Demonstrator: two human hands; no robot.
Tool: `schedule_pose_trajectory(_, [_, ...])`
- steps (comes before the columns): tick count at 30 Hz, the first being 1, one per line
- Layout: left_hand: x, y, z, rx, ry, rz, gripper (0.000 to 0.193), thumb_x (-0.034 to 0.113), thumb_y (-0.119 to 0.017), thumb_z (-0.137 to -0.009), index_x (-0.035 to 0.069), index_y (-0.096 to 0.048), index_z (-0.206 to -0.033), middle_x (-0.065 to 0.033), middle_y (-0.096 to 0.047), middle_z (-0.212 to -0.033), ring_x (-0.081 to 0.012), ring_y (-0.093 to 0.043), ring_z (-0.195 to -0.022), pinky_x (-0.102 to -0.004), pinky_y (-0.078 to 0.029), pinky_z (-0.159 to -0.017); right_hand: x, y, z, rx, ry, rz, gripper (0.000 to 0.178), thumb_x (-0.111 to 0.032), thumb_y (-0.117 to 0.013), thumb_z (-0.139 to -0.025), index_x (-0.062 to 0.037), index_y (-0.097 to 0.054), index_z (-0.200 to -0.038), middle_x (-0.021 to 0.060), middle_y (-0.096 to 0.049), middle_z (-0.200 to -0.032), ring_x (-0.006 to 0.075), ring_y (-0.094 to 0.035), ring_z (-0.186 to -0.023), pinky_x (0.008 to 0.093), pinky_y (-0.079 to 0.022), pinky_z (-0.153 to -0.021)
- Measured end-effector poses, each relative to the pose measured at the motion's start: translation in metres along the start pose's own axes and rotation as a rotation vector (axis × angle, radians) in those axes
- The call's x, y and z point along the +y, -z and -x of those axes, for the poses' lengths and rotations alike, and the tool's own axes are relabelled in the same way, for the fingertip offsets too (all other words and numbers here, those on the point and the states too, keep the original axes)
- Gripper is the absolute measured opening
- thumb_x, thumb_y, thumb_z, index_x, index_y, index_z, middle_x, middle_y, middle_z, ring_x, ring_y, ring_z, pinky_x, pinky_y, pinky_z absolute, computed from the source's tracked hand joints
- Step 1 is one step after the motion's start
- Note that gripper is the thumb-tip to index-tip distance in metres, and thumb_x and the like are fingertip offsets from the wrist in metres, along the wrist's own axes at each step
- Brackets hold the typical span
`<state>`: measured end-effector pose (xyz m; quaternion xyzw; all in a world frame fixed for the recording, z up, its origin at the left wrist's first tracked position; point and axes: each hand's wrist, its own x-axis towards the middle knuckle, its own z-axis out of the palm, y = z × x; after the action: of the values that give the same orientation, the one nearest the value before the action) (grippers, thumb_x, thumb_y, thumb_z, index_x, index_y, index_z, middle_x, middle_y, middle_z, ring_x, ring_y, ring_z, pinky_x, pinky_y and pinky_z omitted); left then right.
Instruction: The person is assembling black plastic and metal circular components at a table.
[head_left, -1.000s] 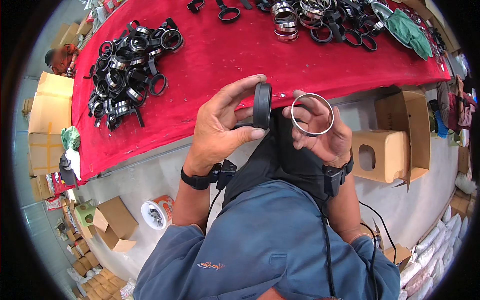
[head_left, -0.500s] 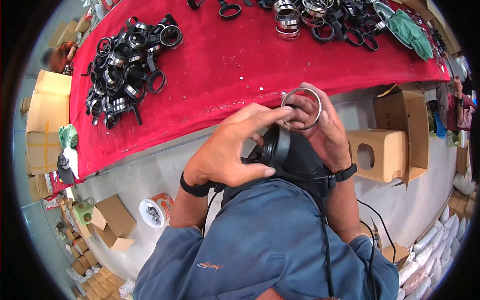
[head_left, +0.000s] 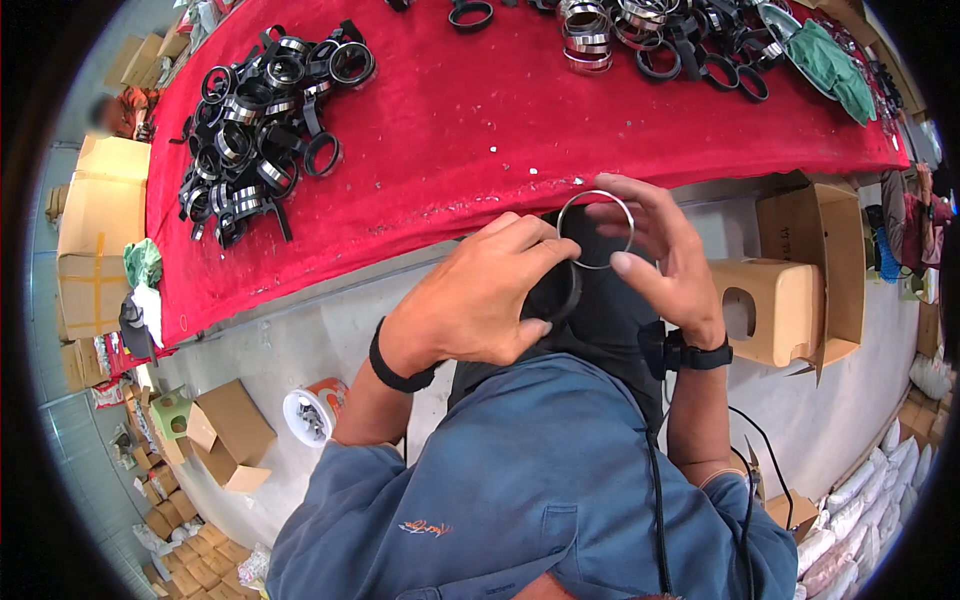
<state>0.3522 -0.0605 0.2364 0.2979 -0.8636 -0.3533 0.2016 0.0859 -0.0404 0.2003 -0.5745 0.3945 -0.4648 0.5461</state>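
In front of my body, my left hand (head_left: 475,290) has its thumb and fingers closed around a black ring (head_left: 563,298), partly hidden by the hand. A thin silver metal ring (head_left: 632,228) stands on edge beside it. My right hand (head_left: 672,250) curves round the metal ring, its thumb at the lower right rim and its forefinger near the top. Left fingertips reach the metal ring's lower left rim. Both hands are just off the near edge of the red-covered table (head_left: 430,150).
A heap of black clamp-like rings with silver bands (head_left: 240,130) lies on the table's left. More rings (head_left: 655,40) lie at the far right near a tray with a green cloth (head_left: 830,70). Cardboard boxes (head_left: 840,270) stand right; a white bucket (head_left: 308,415) stands lower left.
The right fingers have loosened and spread around the metal ring, which now stands lower and more face-on. My left hand has closed in over the black ring, hiding more of it.
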Motion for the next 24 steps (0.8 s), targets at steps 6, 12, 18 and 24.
schedule_pose_trajectory(6, [0.001, -0.007, -0.008, -0.302, 0.107, -0.331, 0.068, 0.009, -0.085, -0.067, -0.002, -0.066, -0.132, -0.0167, -0.062, -0.113, -0.0371, -0.061, -0.108, -0.0456, -0.055, -0.092, -0.024, -0.021, 0.0, -0.173, 0.105, 0.875, 0.079, -0.002, -0.087, -0.073, -0.0011, -0.06, -0.147, 0.0201, -0.061, -0.146, 0.0398, -0.058, -0.133, 0.045, -0.052, -0.112])
schedule_pose_trajectory(12, [-0.002, -0.017, -0.009, -0.229, 0.044, -0.252, 0.074, 0.007, -0.085, -0.069, -0.003, -0.063, -0.139, -0.0197, -0.064, -0.124, -0.038, -0.062, -0.114, -0.0448, -0.057, -0.093, -0.019, -0.022, -0.001, -0.244, 0.042, 1.012, 0.075, 0.002, -0.085, -0.075, -0.0009, -0.06, -0.146, 0.0181, -0.063, -0.135, 0.0394, -0.061, -0.126, 0.0481, -0.053, -0.107])
schedule_pose_trajectory(18, [-0.02, 0.006, 0.005, 0.058, 0.11, 0.324, 0.09, 0.01, -0.091, -0.072, -0.003, -0.054, -0.153, -0.0178, -0.063, -0.146, -0.0296, -0.066, -0.133, -0.0418, -0.06, -0.104, 0.004, 0.011, 0.01, -0.023, -0.203, -0.413, 0.082, -0.016, -0.085, -0.092, -0.0062, -0.045, -0.163, 0.0234, -0.054, -0.157, 0.0399, -0.063, -0.139, 0.0458, -0.06, -0.106])
schedule_pose_trajectory(24, [-0.026, 0.001, 0.01, 0.247, 0.114, 1.106, 0.089, 0.012, -0.094, -0.077, -0.004, -0.052, -0.154, -0.0178, -0.061, -0.149, -0.0254, -0.063, -0.136, -0.0367, -0.058, -0.103, 0.013, 0.01, 0.019, -0.229, -0.195, -0.899, 0.1, -0.032, -0.083, -0.098, -0.0149, -0.019, -0.173, 0.0343, -0.035, -0.167, 0.0515, -0.065, -0.134, 0.0519, -0.066, -0.095])
